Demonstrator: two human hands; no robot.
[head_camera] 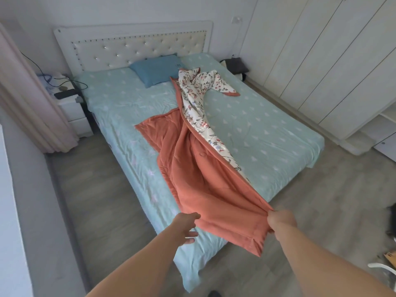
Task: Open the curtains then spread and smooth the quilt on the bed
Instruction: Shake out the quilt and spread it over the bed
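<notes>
Gripping the quilt (199, 168) corner, the right hand (280, 219) is clamping its fingers to tension it across the bed (267, 129); the left hand (186, 227), fingers apart, is reaching for the edge.

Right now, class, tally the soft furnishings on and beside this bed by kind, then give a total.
Quilt: 1
Pillow: 1
Bedsheet: 1
Curtain: 1
Total: 4

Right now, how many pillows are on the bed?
1: a blue pillow at the head of the bed, against the headboard. The bunched quilt could hide another.
</notes>
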